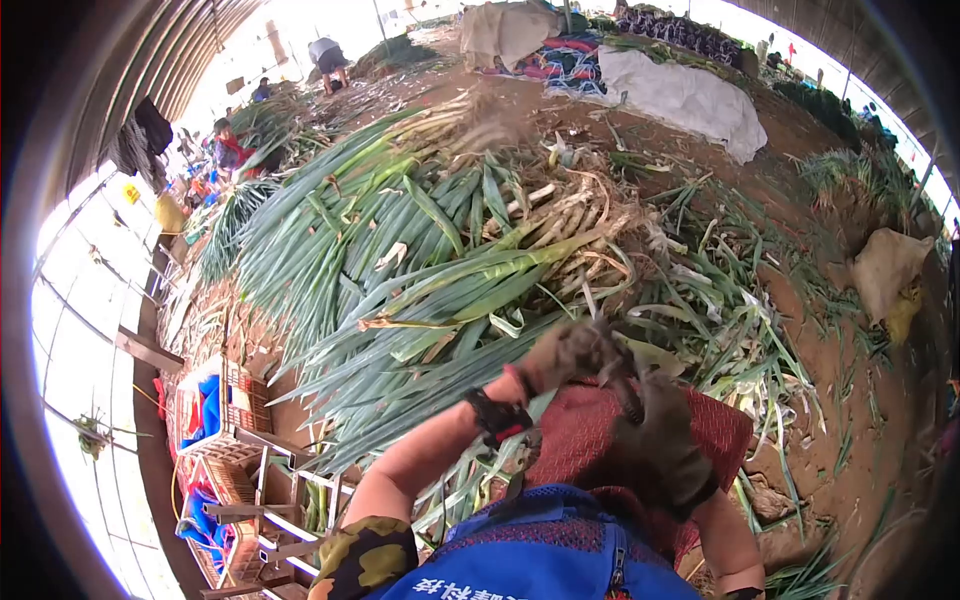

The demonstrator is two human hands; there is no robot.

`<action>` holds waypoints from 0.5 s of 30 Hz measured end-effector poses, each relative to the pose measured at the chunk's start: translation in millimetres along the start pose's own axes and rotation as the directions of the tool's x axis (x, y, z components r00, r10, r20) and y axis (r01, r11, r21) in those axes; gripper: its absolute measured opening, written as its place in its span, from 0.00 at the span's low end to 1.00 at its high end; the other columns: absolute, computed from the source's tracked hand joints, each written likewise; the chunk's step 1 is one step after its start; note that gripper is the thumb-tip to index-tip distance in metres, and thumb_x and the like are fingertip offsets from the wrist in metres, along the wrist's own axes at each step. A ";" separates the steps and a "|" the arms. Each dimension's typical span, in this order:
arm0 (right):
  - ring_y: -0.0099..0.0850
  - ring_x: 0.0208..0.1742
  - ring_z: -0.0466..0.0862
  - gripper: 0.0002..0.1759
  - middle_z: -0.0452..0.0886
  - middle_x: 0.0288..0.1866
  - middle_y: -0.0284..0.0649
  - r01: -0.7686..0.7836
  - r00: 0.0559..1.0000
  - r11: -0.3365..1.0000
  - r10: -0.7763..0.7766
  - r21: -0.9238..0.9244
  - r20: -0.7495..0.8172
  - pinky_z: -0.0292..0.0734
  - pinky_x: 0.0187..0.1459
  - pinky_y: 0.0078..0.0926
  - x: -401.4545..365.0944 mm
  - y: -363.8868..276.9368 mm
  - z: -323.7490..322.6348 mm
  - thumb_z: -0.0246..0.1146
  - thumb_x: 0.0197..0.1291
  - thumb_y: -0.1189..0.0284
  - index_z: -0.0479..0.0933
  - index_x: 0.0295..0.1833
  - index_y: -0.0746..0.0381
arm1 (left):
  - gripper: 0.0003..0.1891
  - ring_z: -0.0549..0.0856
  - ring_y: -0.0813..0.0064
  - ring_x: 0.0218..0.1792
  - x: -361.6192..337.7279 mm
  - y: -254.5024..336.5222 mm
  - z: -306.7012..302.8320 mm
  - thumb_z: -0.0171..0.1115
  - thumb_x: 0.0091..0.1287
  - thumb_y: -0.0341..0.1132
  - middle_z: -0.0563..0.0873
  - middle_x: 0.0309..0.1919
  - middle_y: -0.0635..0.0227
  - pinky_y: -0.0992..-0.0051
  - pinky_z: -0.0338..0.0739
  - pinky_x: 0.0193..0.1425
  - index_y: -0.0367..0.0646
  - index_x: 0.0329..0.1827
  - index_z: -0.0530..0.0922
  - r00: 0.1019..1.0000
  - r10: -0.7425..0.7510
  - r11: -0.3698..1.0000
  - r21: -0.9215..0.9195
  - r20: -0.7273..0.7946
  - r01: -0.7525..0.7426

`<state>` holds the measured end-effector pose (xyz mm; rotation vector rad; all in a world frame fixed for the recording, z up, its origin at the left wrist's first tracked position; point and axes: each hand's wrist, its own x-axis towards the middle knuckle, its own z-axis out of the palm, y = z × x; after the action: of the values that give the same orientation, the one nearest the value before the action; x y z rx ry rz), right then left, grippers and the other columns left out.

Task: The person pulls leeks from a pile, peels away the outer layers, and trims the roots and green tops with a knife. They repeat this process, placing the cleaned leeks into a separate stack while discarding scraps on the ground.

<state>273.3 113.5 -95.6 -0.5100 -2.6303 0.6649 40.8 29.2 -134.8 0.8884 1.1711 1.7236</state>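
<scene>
My left hand (570, 355), in a dark glove with a watch on the wrist, is held in front of my lap. Its fingers are curled together. My right hand (660, 435), also gloved, is close beside it, with its fingers bent in towards the left. Both hands are blurred, and whatever lies between them is hidden. Just beyond them spreads a big heap of green onions (400, 250), long green leaves pointing left and pale root ends to the right. A red cloth (570, 440) covers my lap beneath the hands.
Wicker baskets (245, 395) with blue cloth stand at the lower left by a wooden frame (265, 480). Loose leaves (740, 330) litter the soil on the right. A white sheet (685, 95) lies at the back. Another person (328, 62) bends over farther off.
</scene>
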 end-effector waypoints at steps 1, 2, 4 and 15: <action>0.52 0.55 0.81 0.57 0.79 0.55 0.58 -0.021 0.999 0.997 0.023 0.076 -0.026 0.76 0.57 0.47 10.1 8.8 -0.8 0.74 0.45 0.62 0.56 0.80 0.68 | 0.22 0.85 0.73 0.34 16.9 -10.7 -30.2 0.60 0.75 0.51 0.86 0.38 0.67 0.74 0.79 0.37 0.36 0.51 0.81 0.992 0.120 0.975 0.193 -0.027 -0.113; 0.52 0.54 0.81 0.56 0.79 0.55 0.58 -0.041 0.997 0.988 0.050 0.152 -0.056 0.77 0.57 0.47 20.7 15.5 -0.5 0.73 0.46 0.63 0.56 0.80 0.68 | 0.21 0.86 0.70 0.34 33.8 -20.6 -60.0 0.61 0.74 0.51 0.87 0.39 0.65 0.71 0.80 0.37 0.39 0.51 0.82 0.970 0.238 0.900 0.386 -0.053 -0.200; 0.53 0.51 0.83 0.55 0.81 0.52 0.57 -0.078 0.994 0.970 0.093 0.231 -0.053 0.78 0.54 0.47 40.8 16.2 -0.3 0.72 0.48 0.65 0.54 0.81 0.66 | 0.17 0.88 0.54 0.40 36.0 46.3 -82.6 0.63 0.68 0.51 0.86 0.43 0.55 0.55 0.81 0.43 0.48 0.45 0.86 0.970 0.147 0.256 0.955 -0.192 0.150; 0.57 0.45 0.85 0.54 0.84 0.47 0.63 -0.295 0.931 0.930 0.227 0.221 0.287 0.79 0.48 0.46 116.5 5.3 61.0 0.67 0.52 0.62 0.50 0.82 0.64 | 0.23 0.87 0.54 0.48 95.6 46.1 -152.3 0.76 0.52 0.50 0.88 0.44 0.57 0.54 0.79 0.53 0.50 0.49 0.87 0.993 0.049 -0.335 0.935 -0.106 0.117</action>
<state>147.3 145.0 -116.9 -0.7488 -2.6712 1.2190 -143.0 55.2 -129.5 1.6284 2.8022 0.0619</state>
